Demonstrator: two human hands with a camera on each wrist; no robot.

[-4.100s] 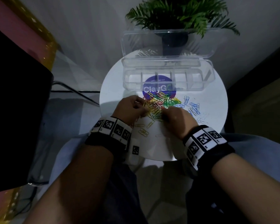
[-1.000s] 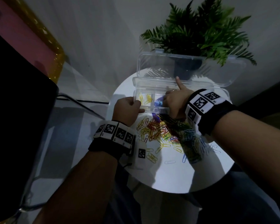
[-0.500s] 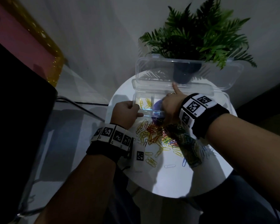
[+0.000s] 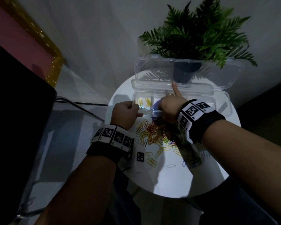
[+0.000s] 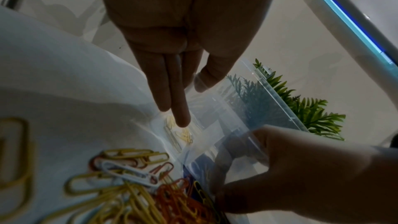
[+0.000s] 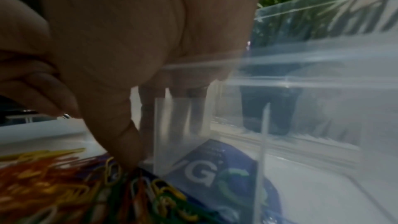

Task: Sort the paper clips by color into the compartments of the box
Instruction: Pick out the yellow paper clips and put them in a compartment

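Note:
A clear compartment box [image 4: 217, 95] stands at the back of the round white table [image 4: 169, 181], its lid [image 4: 234, 72] raised. Yellow clips [image 4: 143, 102] lie in its leftmost compartment. My left hand [image 4: 125, 112] pinches the box's left front corner, thumb against the wall and fingers [image 5: 172, 101] straight down. My right hand [image 4: 170, 103] grips the front wall a little further right, with its thumb [image 6: 127, 156] outside and its fingers inside; the little finger sticks up. A mixed pile of coloured clips [image 4: 152, 133] lies just in front of the box.
A potted fern [image 4: 193, 38] stands behind the lid. Under the box a purple logo sticker [image 6: 204, 173] shows through the plastic. Loose yellow, white and blue clips are scattered toward the table's near edge. A black object [image 4: 15, 111] and a glass surface lie to the left.
Four seconds ago both hands were in the clip pile; now both hold the box's front. Over the last second they keep nearly the same hold.

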